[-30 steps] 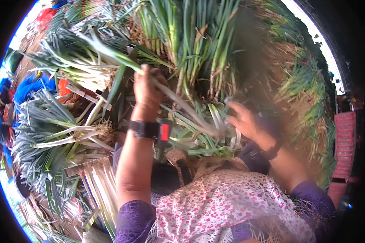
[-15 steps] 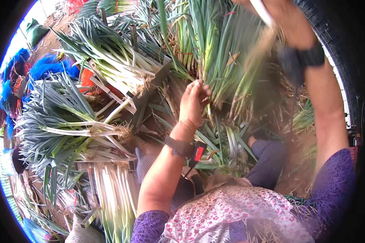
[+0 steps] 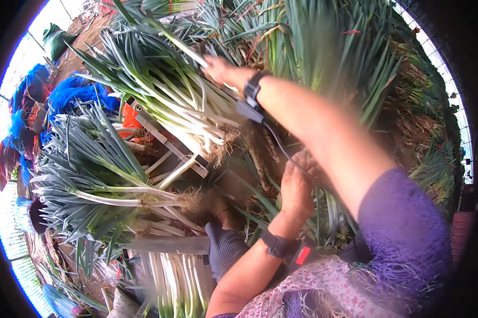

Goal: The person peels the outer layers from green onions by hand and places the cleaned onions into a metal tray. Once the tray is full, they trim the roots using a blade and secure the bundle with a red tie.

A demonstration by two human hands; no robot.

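My right hand (image 3: 222,71) is closed round the white stem of a long green onion (image 3: 182,46), its leaves pointing up and left. The hand is above a heap of green onions (image 3: 180,100) lying slantwise on a metal rack (image 3: 162,135), roots toward me. My left hand (image 3: 296,188) is lower right, near the bundles of green onions in front of me. My right forearm covers part of its fingers, and blur hides whether anything is between them.
A second pile of green onions (image 3: 90,180) lies at the left, above a metal bar (image 3: 167,245) with more white stems (image 3: 175,281) under it. Upright bundles of green onions (image 3: 324,47) fill the far side. Blue netting (image 3: 80,95) lies far left. A thin cable (image 3: 281,146) hangs from my right wrist.
My right hand has swung from the upper right across to the left, carrying the green onion over the racked heap. My left hand has shifted right in the view and lower, under my right forearm.
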